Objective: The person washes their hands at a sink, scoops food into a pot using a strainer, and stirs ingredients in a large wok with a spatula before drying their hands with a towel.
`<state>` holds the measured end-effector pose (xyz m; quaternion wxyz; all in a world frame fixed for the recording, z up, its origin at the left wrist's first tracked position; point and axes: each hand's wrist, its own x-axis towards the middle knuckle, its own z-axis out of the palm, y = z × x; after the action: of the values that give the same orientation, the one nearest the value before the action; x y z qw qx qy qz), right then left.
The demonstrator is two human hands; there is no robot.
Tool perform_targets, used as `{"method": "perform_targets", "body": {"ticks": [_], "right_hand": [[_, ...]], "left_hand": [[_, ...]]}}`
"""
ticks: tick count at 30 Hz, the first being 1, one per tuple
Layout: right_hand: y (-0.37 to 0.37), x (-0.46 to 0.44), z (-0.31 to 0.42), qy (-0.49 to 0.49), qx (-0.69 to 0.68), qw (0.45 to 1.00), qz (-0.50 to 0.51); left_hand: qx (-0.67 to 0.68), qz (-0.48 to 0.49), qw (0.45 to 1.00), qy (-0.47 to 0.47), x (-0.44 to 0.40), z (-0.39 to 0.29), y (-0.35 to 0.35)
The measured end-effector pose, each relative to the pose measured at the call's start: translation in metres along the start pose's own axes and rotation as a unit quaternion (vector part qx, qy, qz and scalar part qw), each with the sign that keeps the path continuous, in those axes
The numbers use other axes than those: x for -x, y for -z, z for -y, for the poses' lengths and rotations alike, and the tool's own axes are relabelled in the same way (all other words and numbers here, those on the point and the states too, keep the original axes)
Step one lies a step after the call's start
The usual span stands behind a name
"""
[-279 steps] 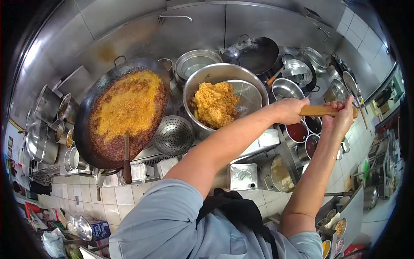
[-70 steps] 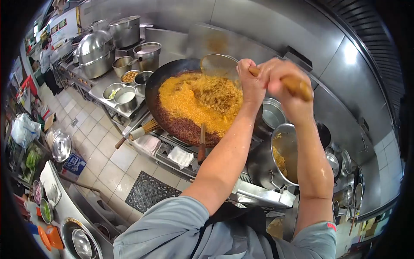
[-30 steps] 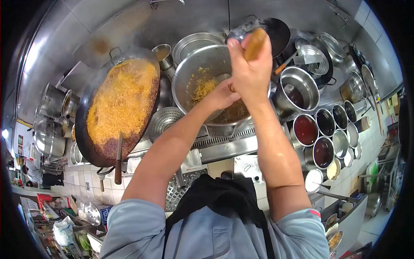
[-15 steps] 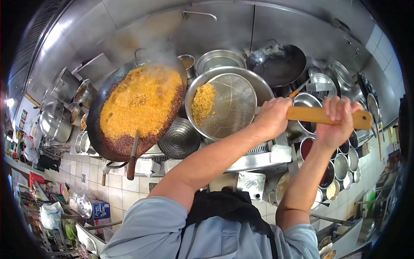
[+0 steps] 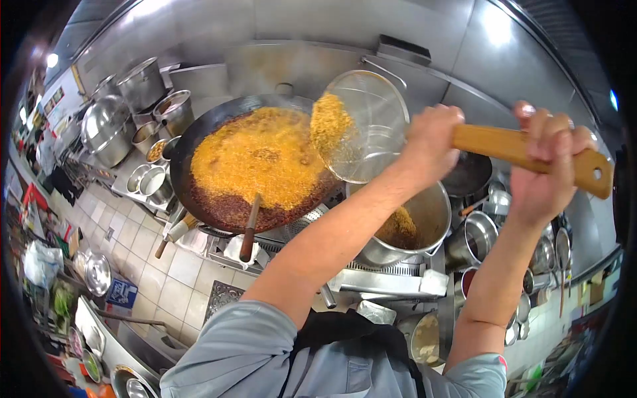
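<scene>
Currently, in the head view, both hands are closed around the long wooden handle (image 5: pixel 494 140) of a mesh strainer (image 5: pixel 379 109): the left hand (image 5: pixel 432 140) near the mesh, the right hand (image 5: pixel 541 169) near the outer end. The mesh strainer is held up, overlapping the right edge of a large wok (image 5: pixel 180 174), with a deep metal pot (image 5: pixel 434 209) just beside; golden crumbs (image 5: pixel 332 126) lie bunched on its wok side. How high it hangs is hard to tell. Since that load sits off-centre, a twist of the grip could spill crumbs outside the wok. Dropped hard, they might splash its contents; swung low, the mesh could knock the wooden-handled utensil (image 5: pixel 249 235) standing there.
</scene>
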<state>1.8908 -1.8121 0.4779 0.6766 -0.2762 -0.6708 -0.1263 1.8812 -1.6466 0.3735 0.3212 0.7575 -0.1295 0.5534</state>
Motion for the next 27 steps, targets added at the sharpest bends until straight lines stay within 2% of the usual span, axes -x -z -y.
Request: {"method": "perform_targets", "body": {"ticks": [1, 2, 5, 6, 8, 11, 13, 15, 16, 18, 19, 20, 22, 24, 25, 26, 27], "right_hand": [[-0.033, -0.003, -0.01, 0.01, 0.006, 0.998, 0.061], [-0.063, 0.0, -0.013, -0.008, -0.044, 0.989, 0.144], [-0.097, 0.033, -0.003, -0.101, 0.103, 0.919, 0.368], [-0.101, 0.032, 0.014, -0.161, 0.151, 0.865, 0.451], [-0.107, 0.037, 0.043, -0.238, 0.175, 0.797, 0.527], [-0.066, 0.065, 0.072, -0.356, 0.106, 0.792, 0.485], [-0.037, 0.087, 0.089, -0.499, 0.049, 0.803, 0.321], [-0.045, 0.114, 0.113, -0.674, 0.099, 0.731, 0.029], [-0.049, 0.132, 0.122, -0.672, 0.153, 0.724, 0.035], [-0.059, 0.139, 0.137, -0.783, 0.226, 0.574, 0.082], [-0.049, 0.173, 0.145, -0.74, 0.261, 0.616, 0.073], [-0.046, 0.199, 0.152, -0.691, 0.349, 0.628, 0.083], [-0.041, 0.24, 0.166, -0.703, 0.374, 0.605, 0.018], [-0.034, 0.305, 0.174, -0.748, 0.315, 0.583, -0.049], [-0.03, 0.348, 0.175, -0.673, 0.399, 0.621, 0.039], [-0.024, 0.389, 0.182, -0.751, 0.315, 0.58, 0.002], [-0.029, 0.387, 0.18, -0.764, 0.3, 0.571, -0.023]], "left_hand": [[-0.02, -0.076, 0.997, -0.014, 0.008, 0.015, 0.021], [-0.041, -0.152, 0.987, -0.029, 0.019, 0.032, 0.037], [-0.114, -0.384, 0.913, -0.083, 0.049, 0.087, 0.064], [-0.12, -0.38, 0.912, -0.094, 0.053, 0.087, 0.073], [-0.128, -0.363, 0.916, -0.114, 0.066, 0.079, 0.076], [-0.116, -0.278, 0.942, -0.147, 0.076, 0.054, 0.068], [-0.088, -0.197, 0.963, -0.16, 0.082, 0.035, 0.052], [-0.092, -0.147, 0.966, -0.193, 0.094, 0.023, 0.022], [-0.086, -0.121, 0.967, -0.208, 0.101, 0.013, 0.004], [-0.053, -0.052, 0.974, -0.212, 0.12, -0.006, -0.025], [-0.032, -0.019, 0.977, -0.21, 0.127, -0.018, -0.038], [-0.016, 0.011, 0.978, -0.21, 0.13, -0.027, -0.05], [-0.031, 0.052, 0.984, -0.168, 0.145, -0.054, -0.061], [-0.014, 0.169, 0.985, -0.033, 0.175, -0.081, -0.032], [0.028, 0.191, 0.981, 0.007, 0.204, -0.079, -0.02], [0.024, 0.226, 0.97, 0.091, 0.251, -0.074, -0.006], [-0.027, 0.26, 0.951, 0.167, 0.274, -0.072, 0.017]]}}
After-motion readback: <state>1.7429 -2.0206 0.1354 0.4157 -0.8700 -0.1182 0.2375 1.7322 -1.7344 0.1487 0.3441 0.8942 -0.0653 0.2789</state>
